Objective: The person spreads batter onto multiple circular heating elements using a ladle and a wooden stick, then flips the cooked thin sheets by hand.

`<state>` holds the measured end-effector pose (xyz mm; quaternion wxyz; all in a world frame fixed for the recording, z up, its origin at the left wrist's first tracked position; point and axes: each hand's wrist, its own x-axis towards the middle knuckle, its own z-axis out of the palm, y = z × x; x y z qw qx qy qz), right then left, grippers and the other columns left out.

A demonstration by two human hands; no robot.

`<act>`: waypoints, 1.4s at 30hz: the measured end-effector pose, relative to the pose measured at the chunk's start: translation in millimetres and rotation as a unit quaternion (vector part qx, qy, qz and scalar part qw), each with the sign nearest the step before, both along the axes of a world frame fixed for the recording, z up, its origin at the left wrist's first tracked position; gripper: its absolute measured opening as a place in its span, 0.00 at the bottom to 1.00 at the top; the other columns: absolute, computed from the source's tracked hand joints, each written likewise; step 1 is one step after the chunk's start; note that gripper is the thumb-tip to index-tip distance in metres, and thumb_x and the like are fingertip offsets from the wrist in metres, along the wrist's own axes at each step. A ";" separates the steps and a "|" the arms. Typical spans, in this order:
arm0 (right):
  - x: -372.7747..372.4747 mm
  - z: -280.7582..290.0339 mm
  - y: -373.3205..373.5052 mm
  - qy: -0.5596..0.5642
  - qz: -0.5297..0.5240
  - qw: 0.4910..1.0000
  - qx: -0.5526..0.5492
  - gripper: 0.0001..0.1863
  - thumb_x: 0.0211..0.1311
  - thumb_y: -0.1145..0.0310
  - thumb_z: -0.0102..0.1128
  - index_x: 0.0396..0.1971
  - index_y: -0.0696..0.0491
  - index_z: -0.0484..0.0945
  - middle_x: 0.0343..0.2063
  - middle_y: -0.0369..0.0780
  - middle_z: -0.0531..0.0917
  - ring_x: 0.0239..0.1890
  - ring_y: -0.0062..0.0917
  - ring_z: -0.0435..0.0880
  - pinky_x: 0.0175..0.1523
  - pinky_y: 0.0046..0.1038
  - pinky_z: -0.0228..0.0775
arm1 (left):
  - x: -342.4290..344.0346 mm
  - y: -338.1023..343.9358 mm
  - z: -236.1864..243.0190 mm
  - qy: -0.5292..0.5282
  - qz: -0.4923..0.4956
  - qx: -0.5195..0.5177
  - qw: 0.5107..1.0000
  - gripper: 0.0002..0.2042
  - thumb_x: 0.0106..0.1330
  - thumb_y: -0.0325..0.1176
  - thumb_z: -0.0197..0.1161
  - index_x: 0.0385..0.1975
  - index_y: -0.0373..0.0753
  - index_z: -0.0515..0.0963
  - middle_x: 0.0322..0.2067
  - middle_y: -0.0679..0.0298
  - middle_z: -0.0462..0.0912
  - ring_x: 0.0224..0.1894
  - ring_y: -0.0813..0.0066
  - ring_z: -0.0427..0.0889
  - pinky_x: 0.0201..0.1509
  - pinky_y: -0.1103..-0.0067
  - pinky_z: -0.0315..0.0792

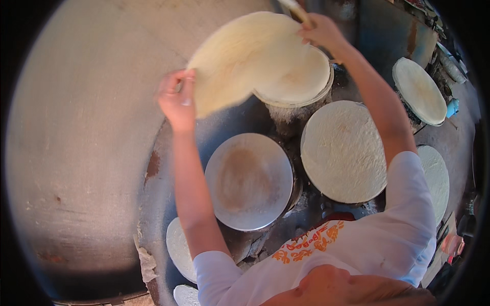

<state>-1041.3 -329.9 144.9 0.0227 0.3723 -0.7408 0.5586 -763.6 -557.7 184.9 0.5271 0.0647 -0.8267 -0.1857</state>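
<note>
A thin, pale round flatbread [232,53] is stretched out in the air, its far right part over a stack of similar flatbreads [298,84] on a round stand. My left hand [177,97] is closed, pinching the flatbread's left edge. Up at the right, my right hand [322,34] grips a wooden-handled tool [295,7] whose far end leaves the picture. Its fingers are beside the flatbread's right edge; whether they also hold it I cannot tell. Below the flatbread lies a bare round griddle [250,181], browned in the middle.
Right of the bare griddle, a pale layer covers another round griddle [344,150]. More pale rounds lie at the far right [421,92], beside my right sleeve [434,178] and by my left elbow [178,250]. A broad metal surface [87,153] fills the left side.
</note>
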 end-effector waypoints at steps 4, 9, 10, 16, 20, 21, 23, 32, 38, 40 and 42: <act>-65.0 -63.3 48.4 -0.161 0.070 0.984 -0.003 0.07 0.53 0.67 0.60 0.27 0.55 0.75 0.23 0.35 0.78 0.28 0.18 0.78 0.31 0.23 0.70 | -67.4 23.8 -106.5 -0.047 0.038 -0.190 0.980 0.04 0.51 0.26 0.61 0.27 0.40 0.76 0.28 0.59 0.78 0.33 0.60 0.76 0.40 0.70 0.67; -110.1 -181.9 12.4 -0.175 -0.067 0.982 0.004 0.04 0.45 0.72 0.64 0.23 0.54 0.80 0.20 0.37 0.81 0.29 0.21 0.80 0.37 0.25 0.71 | -157.4 1.7 -242.1 -0.251 0.161 -0.194 0.935 0.07 0.48 0.26 0.59 0.28 0.43 0.77 0.32 0.61 0.73 0.36 0.61 0.72 0.40 0.69 0.69; -139.1 -222.9 21.9 -0.146 -0.077 0.986 -0.013 0.03 0.46 0.72 0.62 0.23 0.55 0.80 0.22 0.39 0.81 0.30 0.23 0.80 0.40 0.27 0.70 | -180.5 15.8 -258.6 -0.230 0.133 -0.181 0.947 0.07 0.48 0.27 0.60 0.28 0.44 0.77 0.31 0.62 0.73 0.36 0.62 0.72 0.39 0.69 0.69; -123.8 -257.9 7.6 -0.204 -0.054 0.972 0.107 0.06 0.50 0.69 0.59 0.27 0.54 0.80 0.28 0.41 0.82 0.36 0.28 0.80 0.42 0.30 0.68 | -152.7 6.2 -291.1 -0.308 0.161 -0.142 0.927 0.13 0.48 0.28 0.61 0.36 0.46 0.78 0.35 0.62 0.71 0.41 0.61 0.71 0.44 0.71 0.68; -98.4 -232.4 39.0 -0.193 -0.070 0.970 0.130 0.08 0.51 0.70 0.54 0.30 0.57 0.77 0.29 0.45 0.81 0.36 0.29 0.80 0.41 0.30 0.68 | -118.4 48.1 -264.8 -0.281 0.136 -0.044 0.949 0.18 0.50 0.27 0.61 0.44 0.39 0.74 0.39 0.56 0.71 0.43 0.57 0.70 0.47 0.68 0.66; -112.7 -233.1 74.8 -0.107 -0.096 0.968 0.207 0.08 0.51 0.74 0.52 0.31 0.58 0.76 0.29 0.45 0.81 0.35 0.29 0.79 0.40 0.31 0.67 | -119.7 63.0 -261.5 -0.307 0.074 0.010 0.949 0.18 0.51 0.27 0.60 0.45 0.39 0.73 0.40 0.54 0.71 0.44 0.57 0.70 0.48 0.68 0.66; -90.5 -221.4 129.0 -0.127 -0.113 0.961 0.219 0.10 0.49 0.79 0.48 0.31 0.59 0.76 0.28 0.43 0.81 0.33 0.29 0.78 0.39 0.32 0.67 | -89.7 97.3 -285.9 -0.376 -0.026 0.136 0.916 0.18 0.54 0.28 0.58 0.47 0.38 0.72 0.43 0.52 0.72 0.46 0.56 0.71 0.49 0.68 0.67; 64.9 -197.4 255.6 -0.348 -0.118 0.930 0.019 0.13 0.41 0.84 0.43 0.28 0.59 0.74 0.32 0.39 0.80 0.35 0.22 0.76 0.37 0.24 0.70 | -120.1 161.1 -309.4 -0.425 -0.039 -0.004 0.904 0.28 0.50 0.26 0.59 0.55 0.32 0.62 0.46 0.46 0.71 0.50 0.50 0.70 0.54 0.65 0.64; 101.5 -202.3 321.3 -0.348 -0.145 0.926 0.009 0.14 0.42 0.83 0.41 0.30 0.59 0.75 0.31 0.39 0.80 0.32 0.21 0.77 0.35 0.22 0.69 | -133.7 177.8 -300.9 -0.427 0.071 0.026 0.901 0.12 0.57 0.33 0.55 0.39 0.37 0.74 0.37 0.53 0.78 0.40 0.53 0.76 0.43 0.66 0.71; 99.2 -204.1 336.1 -0.346 -0.144 0.927 -0.008 0.13 0.43 0.84 0.42 0.28 0.59 0.76 0.28 0.37 0.80 0.29 0.20 0.76 0.33 0.22 0.68 | -143.5 175.0 -291.1 -0.518 0.104 0.059 0.847 0.09 0.57 0.34 0.56 0.33 0.38 0.77 0.32 0.54 0.79 0.36 0.53 0.78 0.40 0.66 0.72; 97.3 -202.8 355.3 -0.348 -0.148 0.925 -0.019 0.14 0.42 0.85 0.43 0.28 0.58 0.76 0.27 0.37 0.80 0.29 0.21 0.76 0.33 0.22 0.68 | -142.3 170.3 -286.8 -0.456 0.103 0.080 0.881 0.08 0.56 0.35 0.57 0.28 0.37 0.78 0.27 0.53 0.79 0.33 0.54 0.78 0.37 0.65 0.71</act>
